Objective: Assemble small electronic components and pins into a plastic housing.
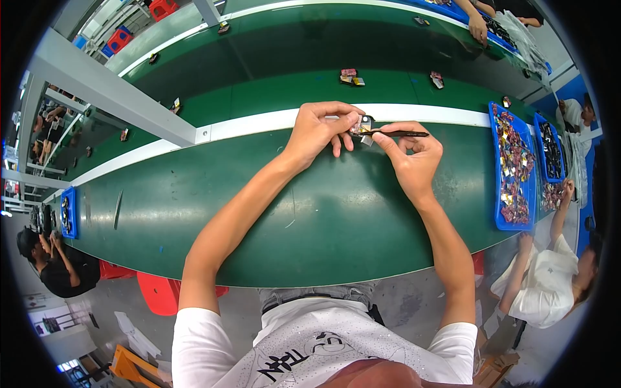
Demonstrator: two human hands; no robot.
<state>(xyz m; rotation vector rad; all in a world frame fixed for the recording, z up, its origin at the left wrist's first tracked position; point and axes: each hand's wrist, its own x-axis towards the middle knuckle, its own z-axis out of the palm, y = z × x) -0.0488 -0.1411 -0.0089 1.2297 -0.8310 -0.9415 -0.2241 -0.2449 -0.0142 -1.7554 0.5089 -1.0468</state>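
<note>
Both my hands meet above the far side of the green worktable (272,226), close to the white rail. My left hand (315,134) is closed, pinching a small black part with pink and silver pieces (363,124) between thumb and fingers. The part's exact kind is too small to make out. In my right hand (415,160) is a thin, dark, pointed tool (411,134), likely tweezers. Its tip reaches the small part, and my right fingers partly cover the tool.
A blue tray (497,200) of pink-and-silver pieces stands at the right, with another blue tray (539,129) of black parts behind it. Small parts (351,77) lie on the green belt (272,87) beyond the rail. A grey post (110,87) rises at left. Co-workers sit on both sides.
</note>
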